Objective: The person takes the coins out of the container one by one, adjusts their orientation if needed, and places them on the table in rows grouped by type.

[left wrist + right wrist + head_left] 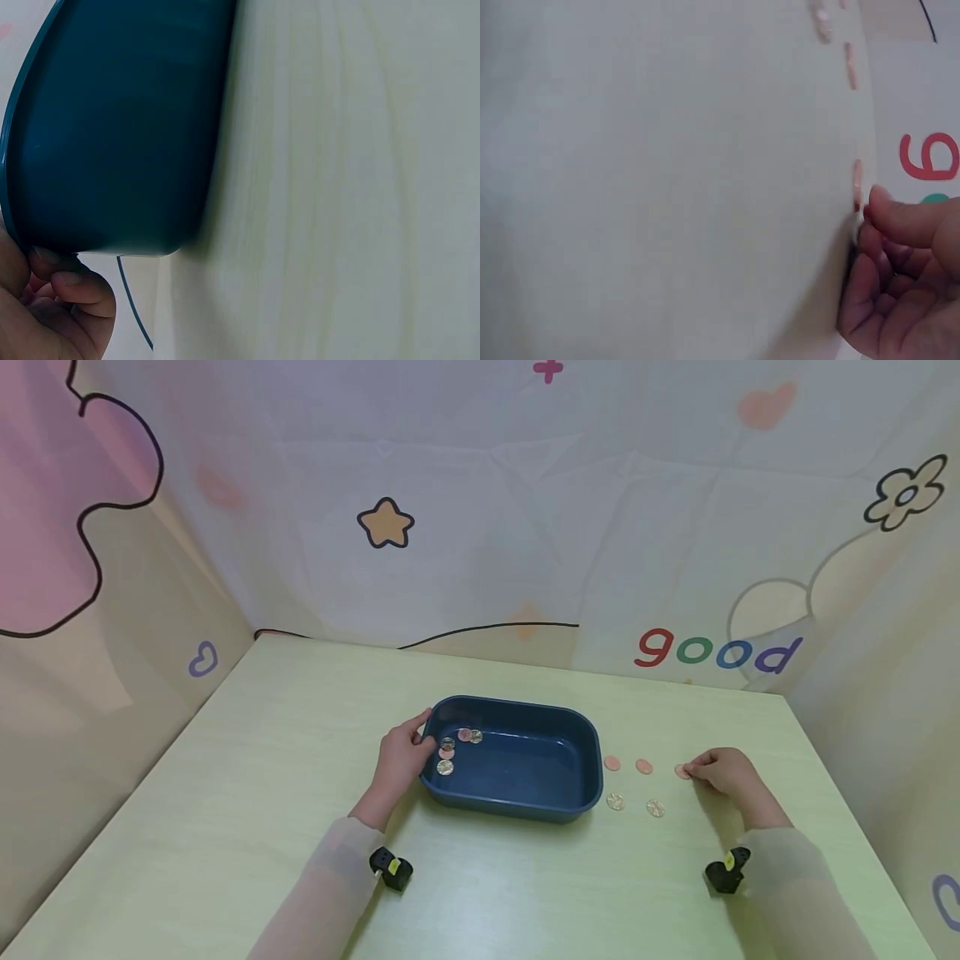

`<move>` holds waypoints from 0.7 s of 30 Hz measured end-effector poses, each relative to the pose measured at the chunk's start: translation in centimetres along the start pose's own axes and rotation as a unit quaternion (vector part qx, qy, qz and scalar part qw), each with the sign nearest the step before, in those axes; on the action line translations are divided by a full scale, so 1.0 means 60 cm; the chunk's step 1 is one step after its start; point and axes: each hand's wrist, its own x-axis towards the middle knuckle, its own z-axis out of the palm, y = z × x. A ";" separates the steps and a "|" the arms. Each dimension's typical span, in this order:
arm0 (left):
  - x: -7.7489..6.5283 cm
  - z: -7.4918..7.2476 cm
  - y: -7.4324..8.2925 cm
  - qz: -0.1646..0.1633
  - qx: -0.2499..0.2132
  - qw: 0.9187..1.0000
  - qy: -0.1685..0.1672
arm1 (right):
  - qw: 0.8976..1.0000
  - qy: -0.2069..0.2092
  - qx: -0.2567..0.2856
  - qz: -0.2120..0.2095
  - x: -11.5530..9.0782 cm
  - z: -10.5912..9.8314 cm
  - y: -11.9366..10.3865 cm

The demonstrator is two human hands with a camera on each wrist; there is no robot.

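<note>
A dark blue rectangular plastic tray (517,806) sits on the table. My left hand (401,760) grips its left end, thumb over the rim and fingers outside; the left wrist view shows curled fingers at the tray's (112,135) wall. To the right of the tray, my right hand (723,775) pinches the edge of a copper-coloured coin (681,771) lying at the tabletop. In the right wrist view, thumb and forefinger meet at that coin (857,182). Two more copper coins, one a middle coin (644,767), lie in line with it.
Two gold-coloured coins, one being the right-hand gold coin (656,808), lie nearer than the copper row. Several coins, including a gold coin (445,767), lie inside the tray's left end. A printed cloth wall (480,543) borders the table (525,893) at the back and sides.
</note>
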 end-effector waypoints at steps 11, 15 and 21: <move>-0.003 0.000 -0.003 0.004 -0.011 1.000 -0.012 | 0.992 -0.102 0.020 -0.069 -0.012 -0.062 -0.068; -0.004 0.000 -0.002 0.005 -0.012 1.000 -0.011 | 0.987 -0.082 -0.007 -0.135 -0.023 -0.070 -0.119; -0.003 -0.001 -0.001 0.006 -0.010 1.000 -0.010 | 0.977 -0.072 -0.015 -0.199 -0.028 -0.067 -0.185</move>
